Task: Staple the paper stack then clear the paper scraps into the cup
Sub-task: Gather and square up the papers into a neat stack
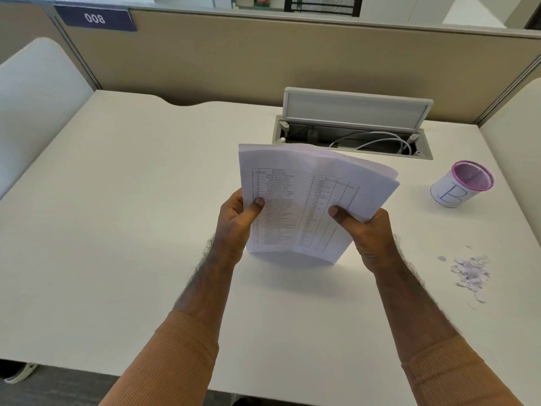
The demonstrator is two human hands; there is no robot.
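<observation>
Cup [462,184] and scraps [471,273] flank right hand [369,232].

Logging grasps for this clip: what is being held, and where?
The paper stack, by its side edges: left hand on the left edge, right hand on the right.

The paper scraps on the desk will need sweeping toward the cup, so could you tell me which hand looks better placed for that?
Probably the right hand: the paper scraps and the cup both lie on its side. The left hand could keep the paper stack.
</observation>
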